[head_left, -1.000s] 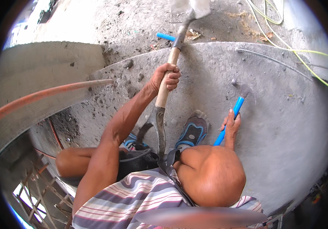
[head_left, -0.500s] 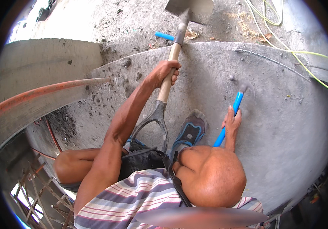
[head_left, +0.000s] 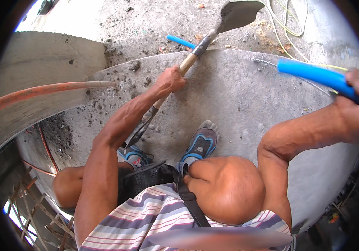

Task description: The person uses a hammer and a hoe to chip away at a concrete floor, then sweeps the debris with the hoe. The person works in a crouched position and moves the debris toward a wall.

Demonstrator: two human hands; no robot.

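My left hand (head_left: pixel 172 79) is closed round the wooden shaft of a shovel (head_left: pixel 187 62). The shovel slants from its dark D-shaped grip, near my left shoe (head_left: pixel 135 154), up to the grey blade (head_left: pixel 240 16) at the far side. At the far right, my right hand (head_left: pixel 357 90) is raised with its fingers wrapped round a thick blue handle (head_left: pixel 313 75). One blunt end of that handle points left; the other runs out past the picture's edge, so the tool's kind is hidden. My right shoe (head_left: pixel 202 142) rests on the concrete.
A short blue pipe (head_left: pixel 180 42) lies beyond the rounded concrete edge. An orange pipe (head_left: pixel 54 89) comes in along the left wall (head_left: pixel 58 54). A ribbed steel bar (head_left: pixel 265 62) and yellow-green hose (head_left: pixel 290 31) lie at the far right. Dirt clumps (head_left: pixel 134 65) litter the left.
My right hand has swung the blue-handled tool from near the ground up to the far right. The shovel has turned, its blade moving right and its grip left, still in my left hand.
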